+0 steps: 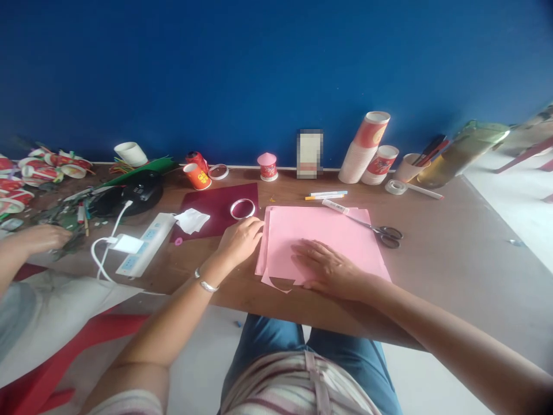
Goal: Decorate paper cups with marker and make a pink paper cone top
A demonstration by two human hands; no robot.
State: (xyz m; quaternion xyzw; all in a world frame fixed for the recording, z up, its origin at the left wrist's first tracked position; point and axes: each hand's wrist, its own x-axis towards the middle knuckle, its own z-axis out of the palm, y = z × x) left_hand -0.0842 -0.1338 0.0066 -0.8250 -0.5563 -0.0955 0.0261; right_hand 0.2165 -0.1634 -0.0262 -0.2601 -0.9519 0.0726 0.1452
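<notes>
Several pink paper sheets [328, 225] lie stacked on the table in front of me, with a curved piece cut from the lower left of one. My right hand [326, 268] rests flat on the stack, fingers stretched out. At the stack's left edge, my left hand [242, 241] has its fingers bent together on the paper's border. A roll of tape [242, 209] sits just behind that hand, on dark red paper [203, 202]. Scissors [386, 235] lie over the right part of the pink sheets, and a white capped marker [335, 206] lies across their top edge.
A cup with a pink cone roof [268, 166] stands by the blue wall. Stacked paper cups [360, 153], a pen cup [410, 168] and a bottle [458, 153] are at back right. A power strip [144, 245] lies left, near another person's hand [47, 237].
</notes>
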